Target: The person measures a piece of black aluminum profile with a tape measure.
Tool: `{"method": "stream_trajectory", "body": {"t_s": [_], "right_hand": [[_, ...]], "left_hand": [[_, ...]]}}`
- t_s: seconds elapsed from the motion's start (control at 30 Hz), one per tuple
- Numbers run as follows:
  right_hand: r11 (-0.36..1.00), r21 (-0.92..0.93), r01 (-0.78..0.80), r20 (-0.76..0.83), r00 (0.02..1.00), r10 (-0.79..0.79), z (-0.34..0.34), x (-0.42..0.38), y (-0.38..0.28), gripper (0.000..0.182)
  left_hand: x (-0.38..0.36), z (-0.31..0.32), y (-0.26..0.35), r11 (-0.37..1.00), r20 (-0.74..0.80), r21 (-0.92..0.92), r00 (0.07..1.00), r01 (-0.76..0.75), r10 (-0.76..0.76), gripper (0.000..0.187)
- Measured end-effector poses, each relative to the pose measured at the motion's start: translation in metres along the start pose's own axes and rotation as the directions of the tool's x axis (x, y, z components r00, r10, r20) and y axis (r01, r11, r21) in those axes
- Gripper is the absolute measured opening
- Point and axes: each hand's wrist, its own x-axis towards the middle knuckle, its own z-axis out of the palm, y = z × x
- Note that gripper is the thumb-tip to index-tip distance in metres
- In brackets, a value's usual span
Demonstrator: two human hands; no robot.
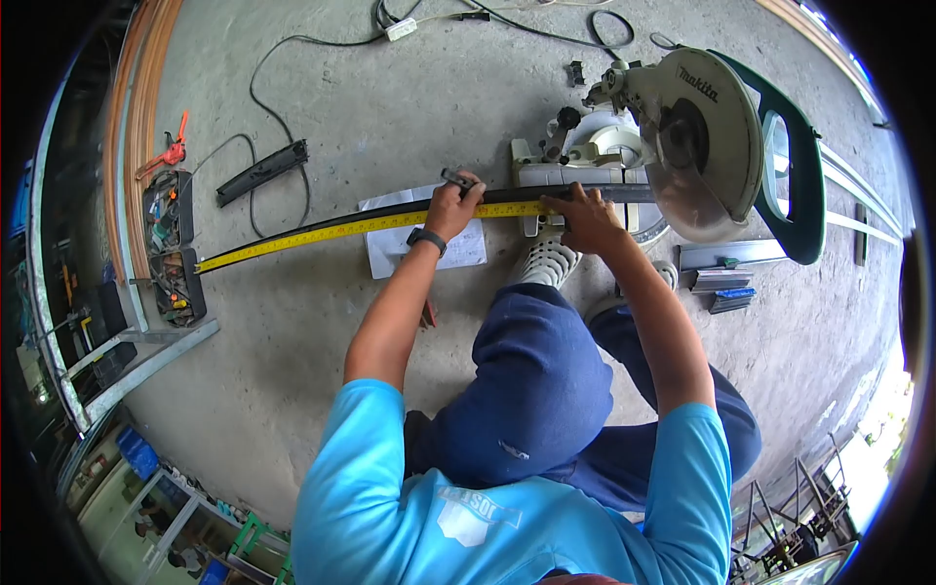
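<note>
A long yellow tape measure [336, 231] runs along a long dark metal bar [390, 209], which lies across the bed of a miter saw [585, 175]. My left hand [454, 207], a watch on its wrist, is closed over the bar and tape, with a short dark pen-like thing [456, 179] sticking out of its fingers. Close to the saw, my right hand [589, 220] presses the tape's near end against the bar, thumb on the yellow blade. The tape's case does not show. Below the bar lies a sheet of paper with writing [387, 255].
The saw's blade guard [694, 146] and green handle [792, 185] rise right of my right hand. Cut metal profiles [726, 278] lie by my foot. At left are a tool box [178, 283], orange clamp [175, 146] and metal frame [156, 356]. A cable [255, 83] crosses the floor.
</note>
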Motion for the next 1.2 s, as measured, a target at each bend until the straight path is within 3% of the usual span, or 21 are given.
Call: {"method": "stream_trajectory", "body": {"t_s": [0.07, 0.17, 0.2, 0.3, 0.33, 0.43, 0.73, 1.2], "right_hand": [[1.0, 0.012, 0.014, -0.009, 1.0, -0.014, 0.001, 0.001, 0.002, 0.085], [1.0, 0.011, 0.018, -0.01, 1.0, -0.018, 0.005, 0.001, 0.005, 0.085], [1.0, 0.007, 0.019, -0.015, 1.0, -0.018, 0.004, 0.002, 0.005, 0.085], [1.0, 0.019, 0.021, 0.011, 1.0, -0.021, -0.003, 0.001, 0.004, 0.084], [0.999, 0.025, 0.02, 0.034, 0.999, -0.021, -0.007, 0.002, 0.004, 0.084], [0.999, 0.034, 0.032, 0.037, 0.999, -0.034, -0.008, 0.003, 0.006, 0.083], [0.997, 0.05, 0.064, -0.034, 0.997, -0.063, -0.002, -0.006, 0.035, 0.086], [0.999, 0.015, 0.034, 0.022, 0.999, -0.034, -0.01, -0.001, 0.03, 0.08]], "left_hand": [[-0.004, -0.003, 0.001, 0.958, -0.023, -0.26, 0.991, 0.118, -0.128, 0.022], [-0.019, -0.009, 0.003, 0.997, -0.152, -0.038, 0.986, -0.074, 0.068, 0.023], [-0.022, -0.014, 0.004, 0.979, -0.153, 0.087, 0.968, -0.186, 0.198, 0.025], [-0.036, -0.027, 0.012, 0.848, -0.054, 0.376, 0.905, -0.372, 0.421, 0.035], [-0.038, -0.029, 0.011, 0.844, -0.029, 0.366, 0.902, -0.391, 0.431, 0.043], [-0.038, -0.035, -0.002, 0.801, 0.075, 0.451, 0.911, -0.394, 0.405, 0.042], [-0.037, -0.031, -0.016, 0.82, 0.019, 0.42, 0.907, -0.39, 0.421, 0.042], [-0.039, -0.032, -0.005, 0.811, 0.043, 0.512, 0.952, -0.282, 0.304, 0.044]]}}
